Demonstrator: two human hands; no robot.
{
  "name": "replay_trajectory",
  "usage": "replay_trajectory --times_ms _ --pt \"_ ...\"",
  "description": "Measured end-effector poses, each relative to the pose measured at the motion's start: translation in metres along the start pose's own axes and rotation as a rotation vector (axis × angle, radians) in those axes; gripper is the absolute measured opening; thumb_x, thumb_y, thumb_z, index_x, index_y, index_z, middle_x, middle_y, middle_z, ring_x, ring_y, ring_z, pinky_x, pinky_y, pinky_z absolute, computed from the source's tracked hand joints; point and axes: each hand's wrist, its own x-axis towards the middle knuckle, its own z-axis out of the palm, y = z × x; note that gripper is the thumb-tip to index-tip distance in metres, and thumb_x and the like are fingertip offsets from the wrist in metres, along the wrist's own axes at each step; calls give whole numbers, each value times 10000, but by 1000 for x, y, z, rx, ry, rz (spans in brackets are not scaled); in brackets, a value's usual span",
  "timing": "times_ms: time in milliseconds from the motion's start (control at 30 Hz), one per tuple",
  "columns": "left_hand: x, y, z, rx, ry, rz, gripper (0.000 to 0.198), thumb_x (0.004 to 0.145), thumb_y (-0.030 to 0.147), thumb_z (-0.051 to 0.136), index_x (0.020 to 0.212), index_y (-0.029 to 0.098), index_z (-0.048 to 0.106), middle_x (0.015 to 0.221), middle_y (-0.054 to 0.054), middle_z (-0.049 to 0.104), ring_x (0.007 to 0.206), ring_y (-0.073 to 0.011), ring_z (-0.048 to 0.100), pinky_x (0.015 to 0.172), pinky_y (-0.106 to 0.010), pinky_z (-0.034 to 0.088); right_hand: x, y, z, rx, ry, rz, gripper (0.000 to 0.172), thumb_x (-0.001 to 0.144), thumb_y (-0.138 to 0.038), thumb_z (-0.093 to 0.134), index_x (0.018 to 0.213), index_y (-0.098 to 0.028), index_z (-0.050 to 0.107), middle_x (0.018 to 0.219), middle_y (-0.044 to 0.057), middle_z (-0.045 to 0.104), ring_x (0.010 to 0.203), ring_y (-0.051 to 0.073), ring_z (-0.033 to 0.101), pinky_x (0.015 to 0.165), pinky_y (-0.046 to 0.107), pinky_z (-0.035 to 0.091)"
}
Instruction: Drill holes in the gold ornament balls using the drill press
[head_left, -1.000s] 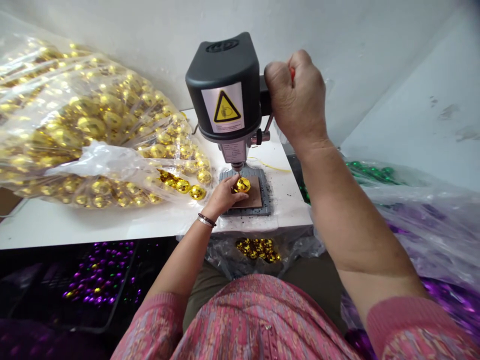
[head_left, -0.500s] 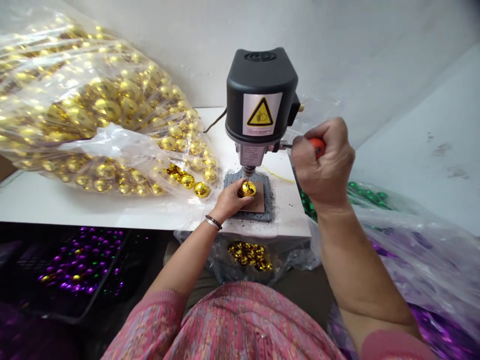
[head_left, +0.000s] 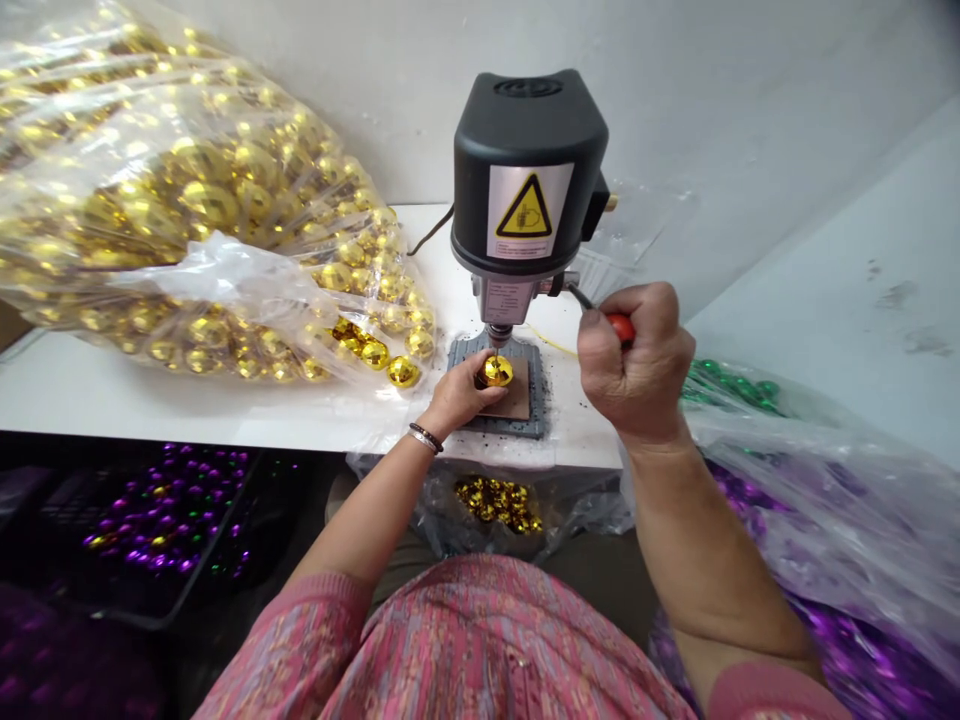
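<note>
A shiny gold bauble sits on a brown board on the base of a small black bench drill press. My left hand grips the bauble from the left, thumb and fingers around its sides. The thin drill bit comes down onto the top of the bauble; how deep it goes I cannot tell. To the right of the press, my right hand is wrapped round the red knob of the feed lever.
A big clear bag of gold baubles fills the left of the white table, several spilling at its mouth. An open bag with gold baubles hangs below the front edge. Purple balls lie lower left; green balls and purple bags are at right.
My right hand has pulled the lever knob downward, and the lever now slants more steeply. My left hand keeps the bauble in the same place under the bit.
</note>
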Motion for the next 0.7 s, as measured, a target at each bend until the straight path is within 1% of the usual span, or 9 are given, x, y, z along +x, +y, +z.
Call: replay_trajectory --times_ms 167,300,400,500,600,700 --pt "-1 0 0 -11 19 0 691 692 263 822 1361 250 652 1180 -35 746 1077 -252 667 978 -363 509 -11 4 3 -16 17 -17 189 921 -429 487 880 -245 507 677 -4 477 634 142 505 683 313 478" --pt "-1 -2 0 -15 -20 18 698 721 293 809 1393 239 627 1184 -33 745 1067 -247 676 960 -347 515 -16 7 7 -20 55 -53 159 923 -392 484 883 -238 501 696 -1 501 630 133 496 665 303 461" --pt "0 -4 -1 -34 -44 21 685 730 306 805 1388 232 630 1130 -22 757 1015 -233 684 919 -324 521 -20 11 11 -2 100 -109 105 912 -333 505 887 -232 511 708 -4 521 625 122 494 640 285 443" --pt "0 -5 -2 -54 -48 30 678 739 311 802 1388 222 629 1136 -23 760 1019 -229 685 919 -312 518 -24 14 15 10 162 -168 62 909 -289 512 895 -229 521 715 -9 532 624 115 496 629 273 437" --pt "1 -6 -2 -54 -58 26 691 744 321 800 1403 218 619 1151 -26 756 1032 -232 686 921 -310 516 -28 16 20 3 202 -180 67 909 -291 512 901 -225 523 727 -4 539 631 116 506 635 274 446" --pt "1 -5 -1 -54 -56 17 678 734 303 811 1384 225 635 1134 -20 759 1033 -232 685 929 -308 517 -30 18 25 -6 246 -162 101 920 -317 505 900 -221 529 733 4 543 630 118 509 629 275 451"
